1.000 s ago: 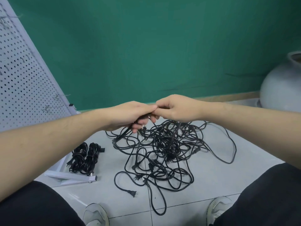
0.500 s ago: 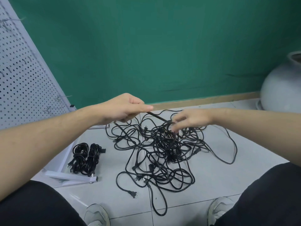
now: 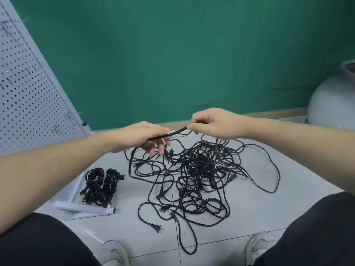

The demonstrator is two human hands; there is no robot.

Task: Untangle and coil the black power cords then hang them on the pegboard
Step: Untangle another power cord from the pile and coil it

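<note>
From my feed, the grey tiled floor (image 3: 249, 217) carries everything, with the big tangle of black power cords (image 3: 196, 175) spread over its middle. Left of the tangle I see two coiled cord bundles (image 3: 100, 186) lying side by side, just beside the white foot of the pegboard stand (image 3: 84, 209). A loose plug (image 3: 156, 227) lies in front of the tangle, and a grey round pot (image 3: 334, 104) sits far to its right.
</note>
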